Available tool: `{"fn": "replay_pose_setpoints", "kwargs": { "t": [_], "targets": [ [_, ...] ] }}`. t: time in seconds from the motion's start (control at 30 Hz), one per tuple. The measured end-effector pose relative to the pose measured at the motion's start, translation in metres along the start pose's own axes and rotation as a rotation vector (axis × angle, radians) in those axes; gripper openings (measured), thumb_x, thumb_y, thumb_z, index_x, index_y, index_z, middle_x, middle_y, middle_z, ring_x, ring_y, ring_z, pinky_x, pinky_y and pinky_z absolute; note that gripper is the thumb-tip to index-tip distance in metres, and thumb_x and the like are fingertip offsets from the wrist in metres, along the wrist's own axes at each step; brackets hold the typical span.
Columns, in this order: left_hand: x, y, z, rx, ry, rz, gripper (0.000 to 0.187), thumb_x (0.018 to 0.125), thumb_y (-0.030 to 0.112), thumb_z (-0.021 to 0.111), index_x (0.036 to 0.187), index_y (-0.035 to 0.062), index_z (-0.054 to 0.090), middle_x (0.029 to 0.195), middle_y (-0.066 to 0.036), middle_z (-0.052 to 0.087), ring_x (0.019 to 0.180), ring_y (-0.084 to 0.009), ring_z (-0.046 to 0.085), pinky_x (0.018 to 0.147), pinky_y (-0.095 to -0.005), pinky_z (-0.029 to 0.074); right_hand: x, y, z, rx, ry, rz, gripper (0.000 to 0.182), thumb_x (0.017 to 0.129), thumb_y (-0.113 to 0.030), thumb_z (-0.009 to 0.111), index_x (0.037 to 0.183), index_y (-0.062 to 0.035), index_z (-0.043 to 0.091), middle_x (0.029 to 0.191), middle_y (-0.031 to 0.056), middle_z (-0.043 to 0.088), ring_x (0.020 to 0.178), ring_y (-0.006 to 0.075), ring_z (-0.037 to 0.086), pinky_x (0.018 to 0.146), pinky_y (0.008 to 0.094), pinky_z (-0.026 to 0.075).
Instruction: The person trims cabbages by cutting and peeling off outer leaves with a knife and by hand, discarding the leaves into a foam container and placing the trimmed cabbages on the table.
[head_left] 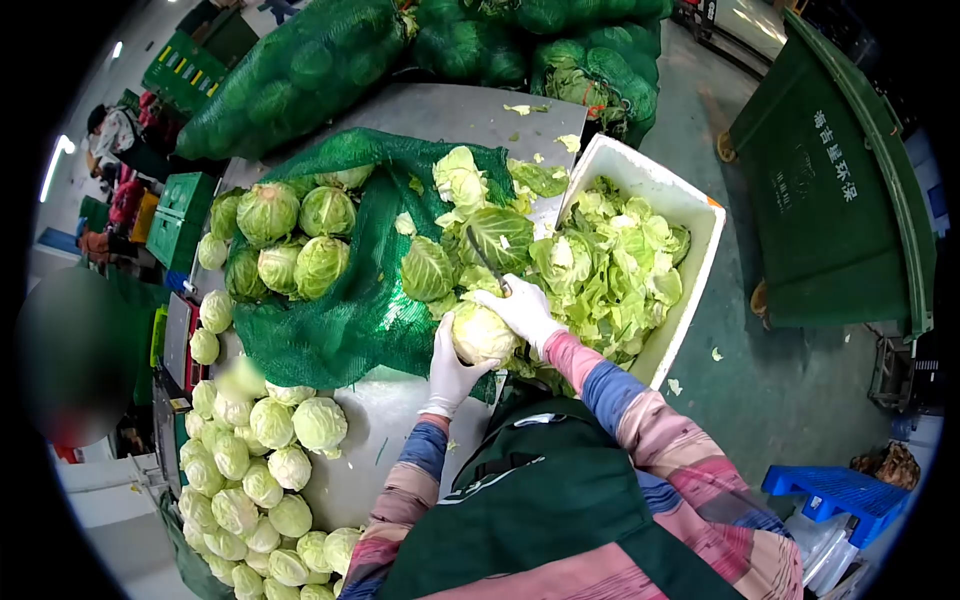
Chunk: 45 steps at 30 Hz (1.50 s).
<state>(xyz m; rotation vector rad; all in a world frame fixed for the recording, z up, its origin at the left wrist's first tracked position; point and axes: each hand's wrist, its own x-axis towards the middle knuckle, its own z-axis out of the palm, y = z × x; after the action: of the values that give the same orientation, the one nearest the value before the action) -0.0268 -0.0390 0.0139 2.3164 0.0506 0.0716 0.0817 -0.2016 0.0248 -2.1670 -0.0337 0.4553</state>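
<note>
My left hand (452,372), in a white glove, is wrapped round the lower left side of a pale trimmed cabbage (482,334). In my gloved right hand (527,314) is a knife (482,252), its dark blade pointing up and away from me; this hand is close against the cabbage's upper right side. Loose outer leaves (497,235) lie just beyond both hands. A green mesh sack (375,300) is spread on the left under several untrimmed cabbages (268,213). To the right, a white foam box (692,285) holds a heap of cut leaves (625,260).
Many trimmed cabbages (262,485) are piled on the metal table (385,415) at lower left. Full mesh sacks (300,75) line the far edge. A large green bin (840,190) and a blue pallet (835,495) stand on the right. People (125,135) are at far left.
</note>
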Motion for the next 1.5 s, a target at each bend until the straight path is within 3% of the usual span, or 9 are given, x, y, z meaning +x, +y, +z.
{"fn": "replay_pose_setpoints", "kwargs": {
  "t": [0.4,0.47,0.67,0.83,0.97,1.03,1.1,1.3,1.5],
  "targets": [
    [-0.025,-0.016,0.001,-0.195,-0.021,-0.035,0.109,0.059,0.017,0.091,0.145,-0.0014,0.027,0.144,-0.023,0.038,0.135,-0.0355,0.038,0.112,-0.0393,0.033,0.008,0.052,0.015,-0.073,0.074,0.115,0.066,0.079,-0.061,0.065,0.1,0.002,0.066,0.097,0.0245,0.068,0.09,0.0381,0.066,0.08,0.0438,0.051],
    [-0.034,-0.013,-0.008,-0.135,-0.029,-0.034,0.109,0.065,0.004,0.085,0.15,0.0023,0.017,0.146,-0.017,0.037,0.13,-0.027,0.046,0.104,-0.0374,0.044,-0.008,0.05,0.029,0.136,0.139,0.142,0.067,0.08,-0.061,0.064,0.102,0.0019,0.065,0.094,0.024,0.068,0.088,0.0369,0.066,0.078,0.042,0.05],
    [-0.03,0.003,-0.007,-0.834,0.102,-0.674,0.101,0.078,0.018,0.081,0.147,-0.0004,0.01,0.142,-0.018,0.037,0.129,-0.0249,0.043,0.106,-0.0337,0.039,-0.051,0.022,0.04,0.286,0.02,-0.156,0.073,0.076,-0.05,0.075,0.128,-0.0054,0.051,0.112,0.0185,0.066,0.104,0.0331,0.063,0.091,0.0392,0.048],
    [-0.033,-0.02,-0.018,-1.071,0.062,-0.693,0.076,0.084,0.026,0.074,0.143,0.0084,0.029,0.132,-0.015,0.049,0.118,-0.027,0.056,0.093,-0.0474,0.05,-0.04,0.015,0.047,0.332,0.003,-0.21,0.065,0.076,-0.034,0.075,0.128,-0.0031,0.052,0.1,0.0209,0.068,0.094,0.0342,0.067,0.084,0.0386,0.052],
    [-0.049,-0.001,-0.038,-1.568,-0.067,-0.71,0.056,0.089,0.032,0.064,0.136,0.0111,0.044,0.127,-0.007,0.056,0.113,-0.0271,0.059,0.085,-0.0403,0.053,-0.044,-0.015,0.015,0.232,-0.028,-0.337,0.067,0.074,-0.033,0.073,0.128,-0.0006,0.051,0.094,0.0207,0.068,0.086,0.0347,0.067,0.081,0.0391,0.053],
    [-0.063,-0.08,-0.009,-1.865,-0.175,-0.542,0.057,0.09,0.033,0.062,0.138,0.0104,0.042,0.128,-0.008,0.055,0.114,-0.0268,0.057,0.086,-0.0401,0.052,-0.028,-0.019,-0.019,0.307,-0.027,-0.268,0.058,0.076,-0.028,0.072,0.124,-0.0006,0.052,0.091,0.0177,0.069,0.08,0.0307,0.068,0.077,0.0362,0.054],
    [-0.048,-0.033,-0.033,-2.117,-0.009,-0.641,0.057,0.092,0.036,0.06,0.139,0.0083,0.041,0.128,-0.01,0.055,0.11,-0.0266,0.057,0.087,-0.0396,0.051,-0.022,-0.025,-0.036,0.311,0.085,-0.264,0.052,0.078,-0.023,0.071,0.122,-0.0017,0.052,0.091,0.0145,0.07,0.079,0.0253,0.07,0.076,0.0336,0.055],
    [0.028,0.034,-0.051,-1.609,-0.274,-0.606,0.079,0.092,0.07,0.036,0.147,0.0126,0.033,0.146,-0.012,0.042,0.135,-0.0312,0.04,0.111,-0.0551,0.03,-0.038,-0.081,-0.036,0.367,0.083,-0.488,0.055,0.078,-0.02,0.073,0.125,-0.0015,0.051,0.098,0.0116,0.07,0.089,0.019,0.068,0.083,0.0306,0.053],
    [0.042,0.034,-0.026,-1.819,-0.238,-0.525,0.07,0.094,0.066,0.033,0.142,0.0151,0.041,0.141,-0.009,0.049,0.127,-0.0271,0.05,0.104,-0.05,0.042,-0.052,-0.091,-0.041,0.21,-0.035,-0.572,0.056,0.077,-0.02,0.073,0.124,0.0007,0.052,0.104,0.0155,0.067,0.093,0.0207,0.066,0.086,0.033,0.052]
  ]
}}
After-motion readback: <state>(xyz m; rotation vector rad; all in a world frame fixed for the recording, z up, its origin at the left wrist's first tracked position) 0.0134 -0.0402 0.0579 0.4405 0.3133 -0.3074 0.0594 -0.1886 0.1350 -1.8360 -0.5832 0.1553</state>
